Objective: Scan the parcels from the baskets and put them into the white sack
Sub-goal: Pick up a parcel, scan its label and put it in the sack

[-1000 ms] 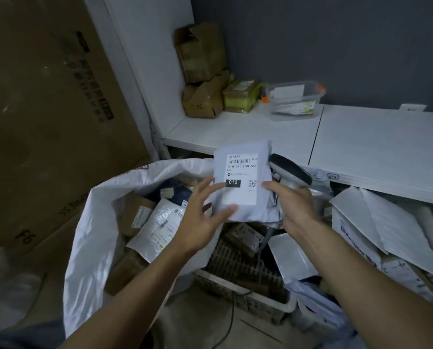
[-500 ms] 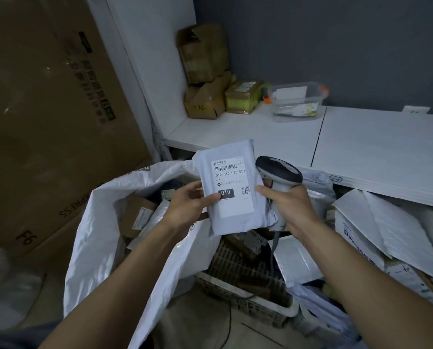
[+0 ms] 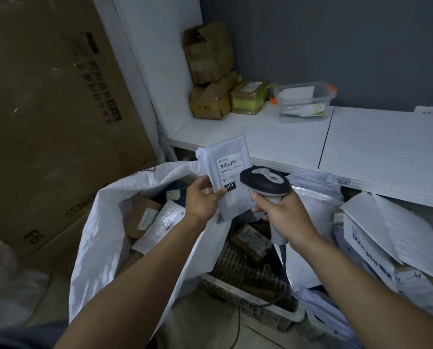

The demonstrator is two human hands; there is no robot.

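My left hand (image 3: 202,197) pinches a small grey parcel (image 3: 224,157) by its left edge and holds it upright, label towards me, above the open white sack (image 3: 104,227). My right hand (image 3: 283,212) grips the handle of a grey barcode scanner (image 3: 264,182), whose head overlaps the parcel's right side. The sack holds several parcels, among them a brown box (image 3: 144,215) and a white mailer (image 3: 167,222). Beneath my hands stands a slatted basket (image 3: 250,295) with brown parcels inside.
A white shelf (image 3: 286,139) runs behind, carrying cardboard boxes (image 3: 210,71) and a clear plastic tub (image 3: 303,102). Large white mailers (image 3: 391,243) pile up at the right. A tall cardboard carton (image 3: 46,109) stands at the left. The scanner's cable hangs over the basket.
My right hand let go of the parcel's right edge and raised the scanner in front of the label. My left hand shifted to a pinch on the parcel's left edge.
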